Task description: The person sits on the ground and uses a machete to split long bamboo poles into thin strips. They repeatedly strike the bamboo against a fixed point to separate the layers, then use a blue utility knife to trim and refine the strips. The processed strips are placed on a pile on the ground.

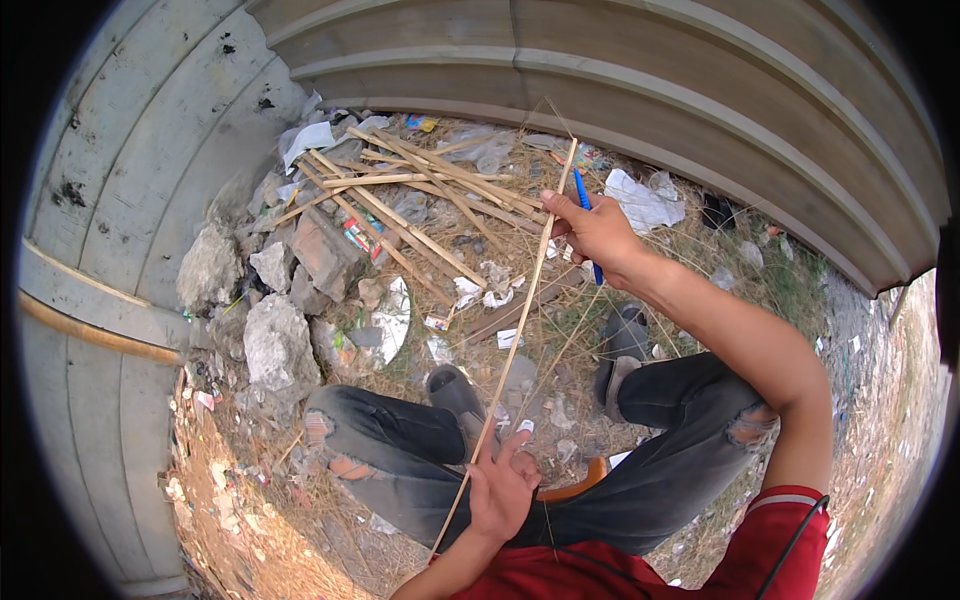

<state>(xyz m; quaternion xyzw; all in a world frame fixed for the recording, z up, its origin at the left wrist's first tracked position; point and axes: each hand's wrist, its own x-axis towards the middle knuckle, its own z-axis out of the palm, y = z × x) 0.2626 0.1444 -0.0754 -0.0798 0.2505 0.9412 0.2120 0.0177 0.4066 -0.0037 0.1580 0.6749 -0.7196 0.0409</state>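
Observation:
A long, thin strip of wood or bamboo (516,345) slants across the middle, from the far right down toward my lap. Its upper part is pinched in my right hand (598,235), which is closed. That same hand also holds a slim blue pen-like tool (581,188); its exact kind cannot be made out. Near the strip's lower end, my left hand (503,492) has its fingers curled, with the strip running along the thumb. A thin, bent strand (552,112) shows beyond the strip's far tip.
Beyond my feet lies a pile of wooden sticks (400,185) over litter and dry grass. Broken rocks (275,340) are heaped at the left. Metal sheeting (620,60) walls the back, and a pale panel (130,150) the left. A curved orange-brown edge (580,483) shows between my legs.

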